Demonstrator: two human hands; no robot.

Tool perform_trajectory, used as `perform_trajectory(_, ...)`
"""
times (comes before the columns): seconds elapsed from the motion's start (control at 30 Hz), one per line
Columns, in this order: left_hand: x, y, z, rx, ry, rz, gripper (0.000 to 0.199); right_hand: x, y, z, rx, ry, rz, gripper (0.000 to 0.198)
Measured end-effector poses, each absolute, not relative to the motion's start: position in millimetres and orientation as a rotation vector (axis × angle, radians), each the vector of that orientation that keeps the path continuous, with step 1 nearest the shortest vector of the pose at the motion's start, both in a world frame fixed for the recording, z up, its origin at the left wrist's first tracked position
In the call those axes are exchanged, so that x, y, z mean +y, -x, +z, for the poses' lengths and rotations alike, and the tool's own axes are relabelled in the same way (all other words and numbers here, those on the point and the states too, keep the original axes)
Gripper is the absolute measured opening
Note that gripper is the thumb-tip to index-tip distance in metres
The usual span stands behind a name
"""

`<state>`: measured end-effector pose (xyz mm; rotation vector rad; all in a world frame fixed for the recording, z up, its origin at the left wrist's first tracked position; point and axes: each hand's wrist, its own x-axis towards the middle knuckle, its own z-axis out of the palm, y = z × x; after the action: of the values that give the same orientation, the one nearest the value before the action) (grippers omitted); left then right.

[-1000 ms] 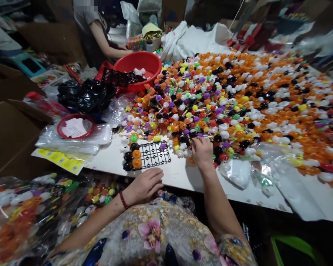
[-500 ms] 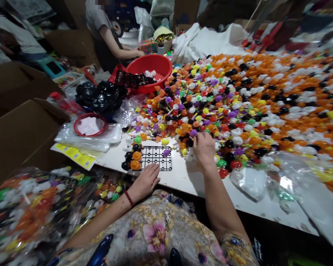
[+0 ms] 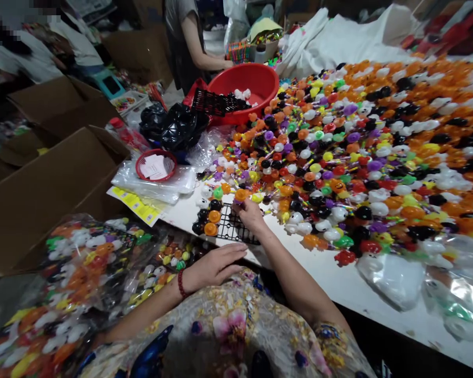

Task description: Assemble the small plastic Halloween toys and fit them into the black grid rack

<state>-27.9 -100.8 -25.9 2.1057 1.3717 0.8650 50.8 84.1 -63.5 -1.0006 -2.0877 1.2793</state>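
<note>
On the table lies a black wire grid [image 3: 229, 227] whose left columns hold several black, orange and white toy heads [image 3: 210, 229]. My right hand [image 3: 251, 215] is over the grid's far right part, thumb and fingers pinched below an orange toy head [image 3: 242, 195]. The hand hides whatever sits under it, including the lower end of that toy. My left hand [image 3: 217, 262] lies flat by the grid's near edge, fingers stretched out and holding nothing. Just behind the grid spreads a big pile of colourful toy heads on short sticks [image 3: 319, 168].
A red basin [image 3: 242, 79] with black grids stands at the back. To the left are a small red basket [image 3: 156, 165] of paper slips, clear bags [image 3: 181, 181] and an open carton [image 3: 51, 194]. Bagged toys [image 3: 90, 262] lie beside me. A co-worker [image 3: 185, 42] stands behind.
My right hand has come left from the pile to the grid, bringing an orange toy head. My left hand stays by the near edge. The camera view has turned left.
</note>
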Motion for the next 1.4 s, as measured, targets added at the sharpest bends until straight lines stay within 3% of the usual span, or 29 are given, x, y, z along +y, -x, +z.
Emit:
perform_trajectory(0.17,-115.9,57.4,33.6,1.186,-1.929,1.007,0.032,88.7,-54.9,-61.4,-2.128,0.995,1.244,0.004)
perform_trajectory(0.33,-114.9,80.7,62.6,1.567,-1.911,1.27,0.029,88.9,-54.4,-57.4,-2.109,1.034,1.274,0.007)
perform_trajectory(0.5,-97.9,84.9,50.4,1.82,-2.135,1.308,0.028,74.5,-57.4,-50.8,-2.041,0.993,1.444,0.012)
perform_trajectory(0.67,-90.6,87.2,26.1,1.855,-2.401,1.118,0.04,40.0,-76.6,-56.0,-2.025,0.883,1.655,0.014)
perform_trajectory(0.8,-90.0,87.4,16.2,1.823,-2.409,1.055,0.047,20.0,-88.6,-64.0,-2.18,0.848,1.516,0.009)
perform_trajectory(1.4,-86.7,84.6,1.8,1.76,-2.447,0.994,0.058,8.0,-86.3,-67.2,-2.635,0.713,1.043,0.018)
